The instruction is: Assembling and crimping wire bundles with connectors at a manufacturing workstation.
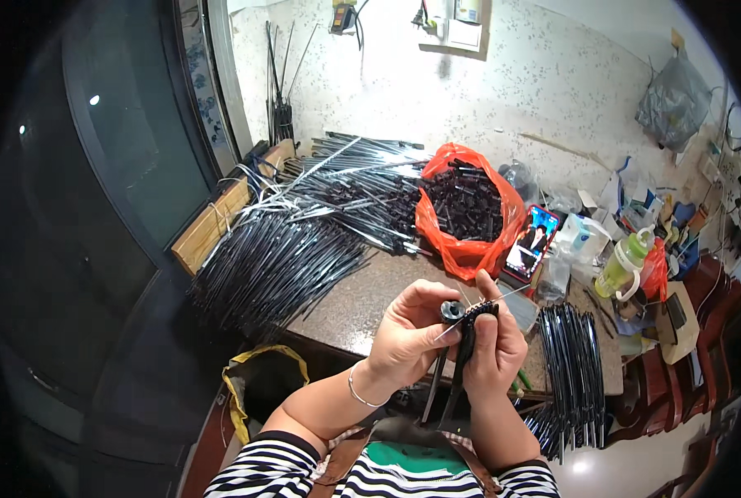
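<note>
Both my hands are raised close together over the table's front edge. My left hand (408, 332) is closed around a black tube (452, 310) with a round, hollow end facing up. Beside it, my right hand (497, 344) pinches a row of small black rod ends (480, 310) between thumb and fingers. Thin wire (516, 290) sticks out past the rod ends to the right. Dark rods (462, 357) hang down from between the hands. How the wire joins the tube is too small to tell.
Black metal rods (279, 266) lie in big bundles on the table's left, against a wooden board (213, 226). A red plastic bag (430, 222) holds small black parts. Nearby lie a lit phone (533, 241), a green bottle (624, 266) and another rod bundle (571, 373) at the right edge.
</note>
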`<move>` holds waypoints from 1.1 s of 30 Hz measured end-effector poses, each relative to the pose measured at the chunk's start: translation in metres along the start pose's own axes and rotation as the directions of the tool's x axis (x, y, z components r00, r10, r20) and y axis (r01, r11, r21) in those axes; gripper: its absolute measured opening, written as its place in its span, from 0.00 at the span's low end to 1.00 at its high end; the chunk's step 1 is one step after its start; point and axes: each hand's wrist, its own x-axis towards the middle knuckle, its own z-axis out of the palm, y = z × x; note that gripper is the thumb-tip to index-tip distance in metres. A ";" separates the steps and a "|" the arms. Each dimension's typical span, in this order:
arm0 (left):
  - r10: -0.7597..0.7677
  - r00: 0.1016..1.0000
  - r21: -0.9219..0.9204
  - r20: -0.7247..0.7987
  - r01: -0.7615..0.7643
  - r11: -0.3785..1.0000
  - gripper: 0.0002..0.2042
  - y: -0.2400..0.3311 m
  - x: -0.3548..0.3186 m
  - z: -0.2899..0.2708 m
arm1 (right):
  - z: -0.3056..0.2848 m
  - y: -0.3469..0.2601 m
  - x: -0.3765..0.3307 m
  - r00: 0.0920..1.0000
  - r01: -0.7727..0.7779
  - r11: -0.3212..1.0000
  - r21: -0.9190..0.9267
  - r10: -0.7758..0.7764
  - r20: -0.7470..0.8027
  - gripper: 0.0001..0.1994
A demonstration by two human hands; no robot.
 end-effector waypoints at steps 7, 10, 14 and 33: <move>0.521 0.845 0.420 0.119 -0.518 0.745 0.14 -0.002 0.005 0.018 | 0.008 -0.010 0.015 0.983 0.177 0.970 -0.168 -0.166 0.078 0.16; 0.499 0.833 0.560 0.239 -0.538 0.630 0.15 0.009 0.017 0.036 | 0.005 -0.019 0.022 0.957 0.285 0.926 -0.249 -0.288 0.026 0.17; 0.396 0.850 0.600 0.348 -0.527 0.602 0.19 0.021 0.032 0.037 | 0.010 -0.020 0.033 0.953 0.281 0.928 -0.246 -0.300 -0.044 0.18; 0.250 0.940 0.309 0.232 -0.315 0.897 0.13 0.004 0.051 0.023 | 0.015 0.000 0.039 0.872 0.371 0.832 -0.412 -0.464 -0.152 0.17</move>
